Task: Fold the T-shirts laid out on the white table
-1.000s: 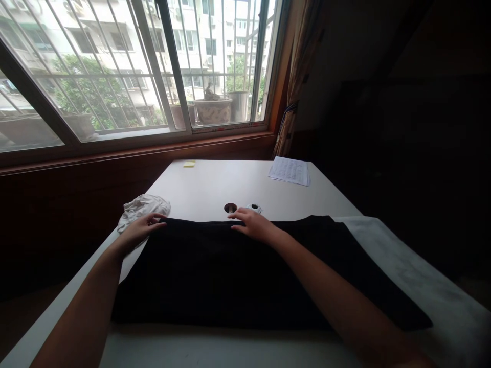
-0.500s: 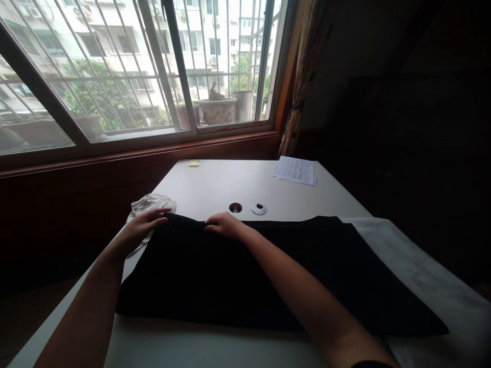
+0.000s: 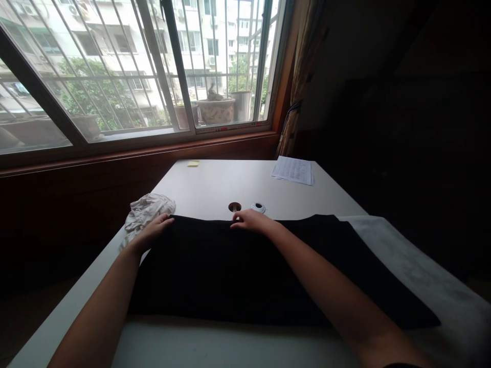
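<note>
A dark, folded black cloth (image 3: 230, 276) lies across the white table in front of me; its exact kind is hard to make out in the dim light. My left hand (image 3: 155, 229) grips the cloth's far left corner between thumb and fingers. Farther right along the same far edge, my right hand (image 3: 251, 221) is closed in a pinch on the fabric. Just past my left hand sits a crumpled white cloth (image 3: 148, 212), close to its fingers.
The white table (image 3: 215, 184) has a round cable hole (image 3: 235, 207) with a loose round cover (image 3: 258, 207) beside it. Printed papers (image 3: 293, 170) and a yellow note (image 3: 193, 163) lie at the back. A pale sheet (image 3: 402, 266) spreads under the black cloth's right side. A barred window stands beyond.
My right hand has slid rightward along the far edge. My left hand has moved slightly down and now closes on the corner. The black cloth's left side has shifted right.
</note>
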The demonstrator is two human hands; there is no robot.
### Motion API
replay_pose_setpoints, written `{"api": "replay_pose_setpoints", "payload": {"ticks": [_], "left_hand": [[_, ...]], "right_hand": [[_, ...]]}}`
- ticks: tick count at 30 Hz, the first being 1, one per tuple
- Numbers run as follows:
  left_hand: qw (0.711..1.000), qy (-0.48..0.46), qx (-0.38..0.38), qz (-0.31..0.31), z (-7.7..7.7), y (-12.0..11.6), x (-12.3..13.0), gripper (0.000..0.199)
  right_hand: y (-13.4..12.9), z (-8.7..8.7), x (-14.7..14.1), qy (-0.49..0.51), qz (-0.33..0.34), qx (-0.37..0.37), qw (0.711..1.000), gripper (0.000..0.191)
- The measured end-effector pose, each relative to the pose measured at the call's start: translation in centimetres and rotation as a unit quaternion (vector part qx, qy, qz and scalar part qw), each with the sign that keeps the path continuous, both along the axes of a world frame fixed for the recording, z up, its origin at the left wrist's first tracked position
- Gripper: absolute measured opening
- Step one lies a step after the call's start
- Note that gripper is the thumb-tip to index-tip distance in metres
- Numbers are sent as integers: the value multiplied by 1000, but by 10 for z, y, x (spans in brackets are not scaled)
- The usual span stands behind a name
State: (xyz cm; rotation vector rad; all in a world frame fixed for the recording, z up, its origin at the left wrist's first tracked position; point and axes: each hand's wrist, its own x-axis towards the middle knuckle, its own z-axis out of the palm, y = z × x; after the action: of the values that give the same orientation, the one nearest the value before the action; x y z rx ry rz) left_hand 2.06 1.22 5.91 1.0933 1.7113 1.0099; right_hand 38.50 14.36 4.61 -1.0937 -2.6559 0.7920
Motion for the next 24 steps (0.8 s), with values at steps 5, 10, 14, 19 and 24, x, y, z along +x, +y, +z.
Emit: {"api": "replay_pose_setpoints", "payload": {"ticks": [5, 10, 14, 19, 24], "left_hand": [[1000, 22, 1, -22, -13, 3, -6, 48], [996, -13, 2, -86, -12, 5, -10, 59], [990, -32, 0, -137, -5, 3, -8, 68], [994, 9, 3, -105, -3, 3, -2, 57], [995, 42, 6, -89, 2, -1, 1, 53]], "right_hand": [[8, 10, 110, -87, -72, -32, 993, 40], [4, 20, 221, -127, -184, -59, 973, 37], [-5, 31, 279, -97, -255, 22, 962, 28], [-25, 30, 314, 34, -352, -33, 935, 9], [-44, 18, 321, 235, -448, -143, 851, 18]]}}
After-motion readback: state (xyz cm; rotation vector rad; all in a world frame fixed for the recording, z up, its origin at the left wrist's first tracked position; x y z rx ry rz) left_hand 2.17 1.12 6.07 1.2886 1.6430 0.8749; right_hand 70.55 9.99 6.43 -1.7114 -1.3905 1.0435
